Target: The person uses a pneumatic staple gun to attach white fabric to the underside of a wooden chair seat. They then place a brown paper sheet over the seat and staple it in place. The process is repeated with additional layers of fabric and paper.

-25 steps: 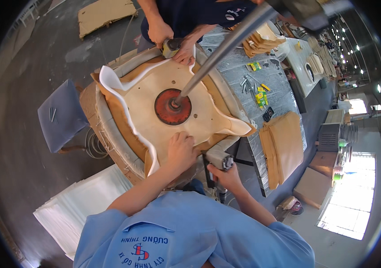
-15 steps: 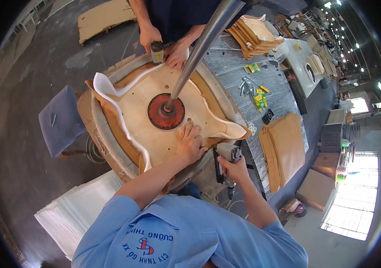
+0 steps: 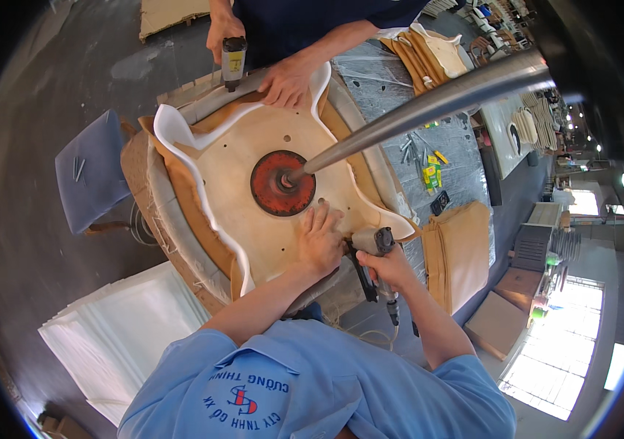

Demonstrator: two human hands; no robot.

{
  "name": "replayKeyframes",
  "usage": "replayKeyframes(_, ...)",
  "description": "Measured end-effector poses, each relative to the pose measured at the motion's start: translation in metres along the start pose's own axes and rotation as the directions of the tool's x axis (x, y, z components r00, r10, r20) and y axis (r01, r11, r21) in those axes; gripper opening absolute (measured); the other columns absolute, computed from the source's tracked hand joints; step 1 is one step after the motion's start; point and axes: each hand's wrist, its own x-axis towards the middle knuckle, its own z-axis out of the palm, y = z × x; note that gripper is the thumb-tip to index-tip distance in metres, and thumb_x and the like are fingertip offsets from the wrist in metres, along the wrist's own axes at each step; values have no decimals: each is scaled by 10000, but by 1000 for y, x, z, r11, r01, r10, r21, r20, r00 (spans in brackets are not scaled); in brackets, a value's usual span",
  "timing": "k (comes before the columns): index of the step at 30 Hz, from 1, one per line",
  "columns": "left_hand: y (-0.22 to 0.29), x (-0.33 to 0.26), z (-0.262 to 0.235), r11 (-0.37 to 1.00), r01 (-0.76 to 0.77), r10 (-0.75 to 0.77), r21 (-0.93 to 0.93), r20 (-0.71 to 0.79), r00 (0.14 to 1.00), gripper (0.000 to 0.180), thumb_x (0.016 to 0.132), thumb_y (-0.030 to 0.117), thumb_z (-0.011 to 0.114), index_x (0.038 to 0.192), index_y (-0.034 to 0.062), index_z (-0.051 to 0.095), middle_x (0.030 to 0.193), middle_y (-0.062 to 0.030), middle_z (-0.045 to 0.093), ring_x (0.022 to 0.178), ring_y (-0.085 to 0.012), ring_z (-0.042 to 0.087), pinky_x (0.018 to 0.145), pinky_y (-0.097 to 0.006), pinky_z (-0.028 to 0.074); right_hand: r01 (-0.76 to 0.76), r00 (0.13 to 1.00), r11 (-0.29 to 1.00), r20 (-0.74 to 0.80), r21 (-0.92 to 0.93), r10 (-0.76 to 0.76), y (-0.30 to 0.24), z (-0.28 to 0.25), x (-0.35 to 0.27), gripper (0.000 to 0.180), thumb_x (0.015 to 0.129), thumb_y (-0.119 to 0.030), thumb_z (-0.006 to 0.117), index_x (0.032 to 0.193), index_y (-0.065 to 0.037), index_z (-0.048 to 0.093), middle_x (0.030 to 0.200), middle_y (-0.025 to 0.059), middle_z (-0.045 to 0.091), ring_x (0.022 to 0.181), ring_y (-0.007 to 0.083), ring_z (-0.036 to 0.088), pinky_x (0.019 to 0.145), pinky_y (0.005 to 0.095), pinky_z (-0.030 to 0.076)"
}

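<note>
A pale wooden seat panel (image 3: 253, 197), edged with white foam (image 3: 206, 212) and brown covering (image 3: 213, 245), lies underside up on a padded round stand (image 3: 188, 249). Pressing on its middle is a red disc (image 3: 267, 199) at the end of a slanting metal rod (image 3: 400, 124). My left hand (image 3: 321, 238) lies with its fingers apart on the panel's near edge. In my right hand (image 3: 385, 269) is a pneumatic staple gun (image 3: 372, 240), its nose at that edge beside my left fingers. The exact contact of the nose is hidden.
Across the panel, a co-worker's hand holds another staple gun (image 3: 234, 62); their other hand (image 3: 288, 80) rests on the panel. A table (image 3: 392, 80) at right bears folded brown covers (image 3: 456, 245). White sheets (image 3: 122, 329) and a blue-seated stool (image 3: 92, 168) stand left.
The whole view has shifted. My staple gun has come closer to the panel edge and my left hand. The co-worker's gun now stands upright at the far edge, and their other hand lies flatter.
</note>
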Motion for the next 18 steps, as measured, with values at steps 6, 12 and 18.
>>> replayKeyframes(6,-9,5,4,999,-6,8,36,-40,999,174,889,235,777,981,124,874,1599,-46,530,1668,-352,261,1379,-581,157,-46,997,982,-62,-181,35,-23,11,8,292,939,-189,885,1105,-19,715,745,19,673,497,116,581,442,316,445)
replayKeyframes(12,-5,-6,-6,1000,12,-11,15,-18,1000,187,869,253,795,1011,169,883,1671,-30,493,1693,-353,215,1382,-587,146,-4,999,989,-49,-147,-4,-18,6,11,310,931,-188,895,1124,-27,714,756,21,687,498,114,577,449,318,449)
replayKeyframes(18,-10,-4,-2,999,20,-18,43,-55,998,191,860,274,809,988,151,879,1679,-36,488,1697,-363,199,1385,-585,133,-18,1000,982,-6,-188,17,-19,13,2,332,925,-211,906,1117,-19,715,744,20,685,501,116,583,457,319,458)
